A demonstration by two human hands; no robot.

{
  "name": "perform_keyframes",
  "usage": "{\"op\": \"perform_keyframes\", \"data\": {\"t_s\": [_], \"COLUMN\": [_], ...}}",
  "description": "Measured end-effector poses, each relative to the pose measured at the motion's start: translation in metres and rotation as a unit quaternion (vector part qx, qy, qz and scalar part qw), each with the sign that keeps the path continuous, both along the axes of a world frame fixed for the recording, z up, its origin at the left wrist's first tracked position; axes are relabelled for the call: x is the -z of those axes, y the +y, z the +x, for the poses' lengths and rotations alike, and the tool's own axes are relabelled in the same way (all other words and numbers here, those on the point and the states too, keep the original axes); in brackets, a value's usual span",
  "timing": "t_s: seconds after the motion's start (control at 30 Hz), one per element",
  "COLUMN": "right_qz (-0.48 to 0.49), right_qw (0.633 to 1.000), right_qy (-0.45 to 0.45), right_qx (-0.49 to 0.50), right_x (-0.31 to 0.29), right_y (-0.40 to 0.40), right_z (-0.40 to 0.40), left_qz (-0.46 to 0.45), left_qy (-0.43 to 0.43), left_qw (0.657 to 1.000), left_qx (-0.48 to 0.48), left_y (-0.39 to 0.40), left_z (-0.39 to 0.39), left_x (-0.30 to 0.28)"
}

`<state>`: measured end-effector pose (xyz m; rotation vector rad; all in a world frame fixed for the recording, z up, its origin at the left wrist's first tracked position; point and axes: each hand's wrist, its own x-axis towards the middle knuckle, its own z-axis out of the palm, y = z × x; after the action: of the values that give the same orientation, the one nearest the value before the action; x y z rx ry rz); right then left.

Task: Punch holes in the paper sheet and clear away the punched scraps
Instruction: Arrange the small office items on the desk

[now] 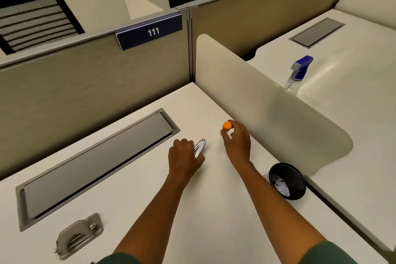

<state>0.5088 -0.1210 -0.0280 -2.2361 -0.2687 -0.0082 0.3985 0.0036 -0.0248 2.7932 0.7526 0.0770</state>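
Note:
My left hand grips a small silver metal tool that lies on the white desk; only its far end shows past my fingers. My right hand holds a small object with an orange cap upright near the desk's right divider; its body is mostly hidden by my fingers. A grey metal hole punch sits at the desk's near left. A black mesh bin with crumpled white paper inside stands off the desk's right edge. No paper sheet is in view.
A long grey cable-tray lid is set into the desk at the left. A cream divider borders the right side. Beyond it a blue-topped spray bottle stands on the neighbouring desk. A partition with a "111" sign runs behind.

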Motion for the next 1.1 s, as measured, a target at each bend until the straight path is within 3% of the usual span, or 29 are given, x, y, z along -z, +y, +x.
{"op": "perform_keyframes", "data": {"t_s": [0.63,0.93,1.1], "right_qz": [-0.032,-0.049,-0.086], "right_qw": [0.999,0.997,0.995], "right_qy": [0.012,-0.055,-0.049], "right_qx": [-0.014,0.016,-0.009], "right_x": [0.025,0.009,-0.002], "right_y": [0.006,-0.003,-0.015], "right_z": [0.016,-0.003,-0.025], "left_qz": [0.020,0.010,0.024], "left_qy": [0.016,-0.019,-0.045], "left_qw": [0.999,1.000,0.999], "left_qx": [0.039,0.017,0.016], "left_y": [0.004,0.002,-0.001], "left_z": [0.027,0.002,-0.029], "left_x": [0.027,0.014,0.002]}}
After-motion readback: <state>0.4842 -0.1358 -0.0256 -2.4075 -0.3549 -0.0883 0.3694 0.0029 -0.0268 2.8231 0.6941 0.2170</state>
